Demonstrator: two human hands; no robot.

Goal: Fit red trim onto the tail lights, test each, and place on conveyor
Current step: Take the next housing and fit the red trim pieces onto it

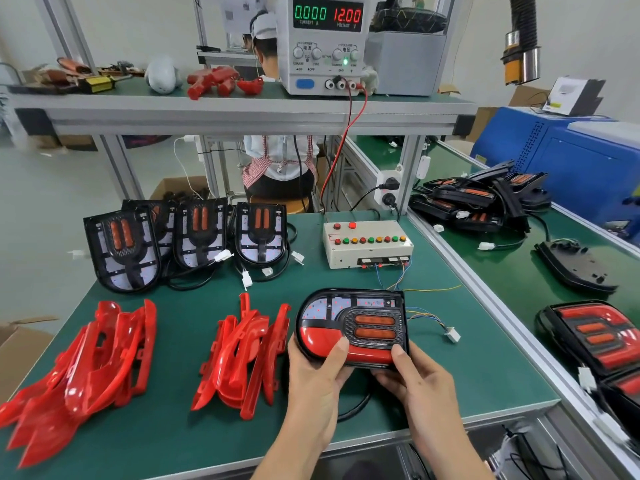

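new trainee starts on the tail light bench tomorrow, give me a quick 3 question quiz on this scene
1. True or false: the power supply reads 12.00 volts and 0.000 amps.
2. What do the left hand and right hand hold? A) a loose red trim B) a tail light with red trim partly fitted C) the test box
3. How many piles of red trims lie on the green mat?

Key: 1 true; 2 B; 3 two

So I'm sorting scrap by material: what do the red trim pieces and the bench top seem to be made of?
Red trim pieces: likely glossy moulded plastic, judging by bright highlights and thin clip tabs. Bench top: apparently a matt green rubbery mat, with no glare.
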